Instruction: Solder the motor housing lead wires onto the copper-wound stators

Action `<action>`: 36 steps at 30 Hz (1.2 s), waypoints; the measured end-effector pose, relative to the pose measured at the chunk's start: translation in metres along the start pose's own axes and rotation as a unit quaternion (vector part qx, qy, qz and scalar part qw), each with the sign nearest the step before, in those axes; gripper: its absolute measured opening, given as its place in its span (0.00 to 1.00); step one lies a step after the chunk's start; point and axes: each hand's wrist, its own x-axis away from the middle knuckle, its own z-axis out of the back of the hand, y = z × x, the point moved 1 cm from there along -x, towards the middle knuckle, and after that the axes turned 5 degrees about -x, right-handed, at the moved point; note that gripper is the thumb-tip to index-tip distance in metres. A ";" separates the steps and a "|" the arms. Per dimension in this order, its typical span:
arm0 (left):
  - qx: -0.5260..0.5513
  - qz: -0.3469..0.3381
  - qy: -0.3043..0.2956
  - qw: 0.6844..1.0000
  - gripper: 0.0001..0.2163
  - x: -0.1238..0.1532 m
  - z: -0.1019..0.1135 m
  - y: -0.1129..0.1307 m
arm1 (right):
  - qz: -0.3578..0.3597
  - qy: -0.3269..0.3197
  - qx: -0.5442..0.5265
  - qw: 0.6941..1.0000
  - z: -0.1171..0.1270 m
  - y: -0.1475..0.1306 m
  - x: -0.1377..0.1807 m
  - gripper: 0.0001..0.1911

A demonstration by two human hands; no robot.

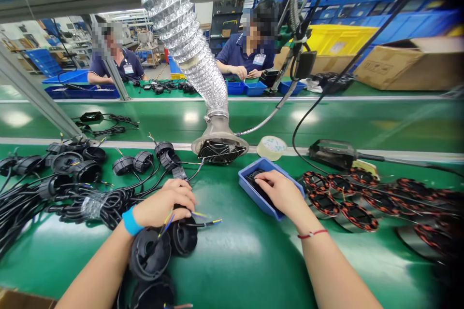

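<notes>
My left hand (165, 205), with a blue band at the wrist, curls over a black round plastic cap (184, 239). Thin coloured wires stick out around its fingers. Beside that cap lies another black plastic cap (150, 253), and a third sits at the bottom edge of the view. My right hand (281, 190) reaches into a small blue bin (264, 207), its thumb and fingers pinched together over small black parts (259, 176). Its fingertips are partly hidden, so I cannot make out what they hold.
Black cables (97, 203) with more caps are heaped on the left. Several copper-wound stators (357, 217) stand at the right. A fume duct (219, 142) hangs over the bench near a tape roll (271, 147). Two people work across the green conveyor (163, 116).
</notes>
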 end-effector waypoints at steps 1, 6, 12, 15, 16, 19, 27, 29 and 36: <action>0.005 0.009 0.027 1.000 0.07 -0.003 -0.002 -0.001 | -0.004 0.008 -0.019 1.000 0.002 0.000 -0.001 0.12; 0.060 0.090 0.138 0.984 0.09 -0.011 -0.010 -0.007 | -0.052 0.036 -0.131 0.989 0.008 -0.001 -0.001 0.13; 0.245 0.120 0.161 0.949 0.08 -0.011 -0.015 -0.008 | -0.051 0.005 -0.326 0.944 0.005 -0.041 0.008 0.21; 0.260 0.126 0.161 0.944 0.08 -0.012 -0.015 -0.007 | -0.055 -0.076 -0.476 0.874 -0.003 -0.082 0.012 0.18; 0.254 0.126 0.162 0.945 0.09 -0.012 -0.015 -0.007 | -0.058 -0.109 -0.512 0.850 -0.007 -0.095 0.012 0.17; 0.244 0.119 0.166 0.948 0.10 -0.012 -0.013 -0.006 | -0.056 -0.181 -0.544 0.817 -0.020 -0.126 0.010 0.14; 0.243 0.106 0.170 0.949 0.11 -0.013 -0.015 -0.006 | -0.020 -0.179 -0.525 0.832 -0.042 -0.137 0.009 0.11; 0.245 0.109 0.165 0.949 0.11 -0.013 -0.015 -0.006 | -0.024 -0.171 -0.524 0.834 -0.041 -0.136 0.012 0.11; 0.254 0.107 0.154 0.949 0.11 -0.013 -0.013 -0.004 | -0.020 -0.168 -0.509 0.844 -0.039 -0.134 0.013 0.11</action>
